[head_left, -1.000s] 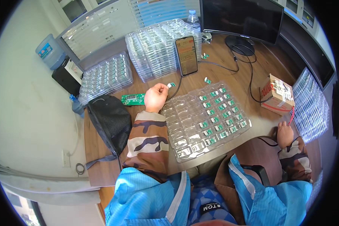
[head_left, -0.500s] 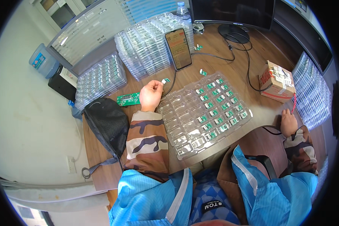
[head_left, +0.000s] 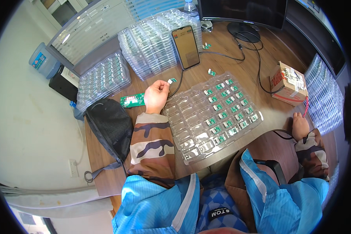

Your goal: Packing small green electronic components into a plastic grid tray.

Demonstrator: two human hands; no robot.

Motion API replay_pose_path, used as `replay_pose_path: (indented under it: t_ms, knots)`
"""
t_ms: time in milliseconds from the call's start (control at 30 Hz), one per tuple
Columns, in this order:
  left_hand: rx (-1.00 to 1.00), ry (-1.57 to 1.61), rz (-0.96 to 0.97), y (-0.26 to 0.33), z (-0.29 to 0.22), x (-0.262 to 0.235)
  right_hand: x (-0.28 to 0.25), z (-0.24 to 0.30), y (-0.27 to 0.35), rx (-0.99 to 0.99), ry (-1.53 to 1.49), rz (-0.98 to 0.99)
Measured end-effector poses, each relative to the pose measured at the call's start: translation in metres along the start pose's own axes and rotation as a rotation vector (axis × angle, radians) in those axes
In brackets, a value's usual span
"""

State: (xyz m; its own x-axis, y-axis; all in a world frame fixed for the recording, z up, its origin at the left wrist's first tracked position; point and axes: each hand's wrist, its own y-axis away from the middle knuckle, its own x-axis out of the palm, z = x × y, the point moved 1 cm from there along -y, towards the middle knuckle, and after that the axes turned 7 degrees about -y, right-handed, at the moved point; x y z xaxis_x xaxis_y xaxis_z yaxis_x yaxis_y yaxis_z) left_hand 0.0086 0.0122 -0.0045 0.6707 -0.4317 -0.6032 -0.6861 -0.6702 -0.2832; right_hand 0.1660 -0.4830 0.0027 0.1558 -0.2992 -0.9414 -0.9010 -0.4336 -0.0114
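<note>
Between the thumb and fingertips of my left hand (head_left: 156, 96) is a small green circuit board (head_left: 172, 81) with a white connector. Beside that hand lies a longer green circuit board (head_left: 132, 100) whose display glows red; my hand covers its right end. A clear plastic blister tray (head_left: 191, 132) sits to the right of my left forearm, with several small green boards in its right-hand columns and bare pockets at left. At the desk's right edge, my right hand (head_left: 300, 126) has curled fingers where a red wire (head_left: 307, 104) comes down; what they grip is hidden.
Filled blister trays are stacked at the back (head_left: 156, 46), back left (head_left: 103, 80) and far right (head_left: 325, 97). A phone (head_left: 186, 47) stands upright behind the tray. A taped cardboard box (head_left: 288, 84), a monitor (head_left: 241, 13), black cables and a black mesh pouch (head_left: 110, 128) surround the work area.
The display on the longer green board has lit up red. The phone's screen shows a different, plainer page. Both hands stay nearly in place; the whole view has shifted slightly.
</note>
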Motion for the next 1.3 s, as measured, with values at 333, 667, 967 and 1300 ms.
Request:
replay_pose_path:
  t_ms: [333, 667, 967, 1300]
  knots:
    - [0.009, -0.011, 0.002, 0.000, -0.001, 0.001, -0.016, 0.001, 0.003, -0.012, -0.129, 0.092]
    - [0.041, -0.005, -0.017, -0.003, 0.006, 0.003, -0.031, 0.005, 0.007, -0.055, -0.222, 0.154]
    - [0.008, 0.030, -0.008, 0.001, 0.005, 0.000, -0.114, 0.047, -0.009, -0.159, -0.096, -0.187]
    - [-0.047, 0.082, 0.000, 0.001, 0.002, 0.004, -0.160, 0.232, -0.137, -0.902, -0.893, -0.611]
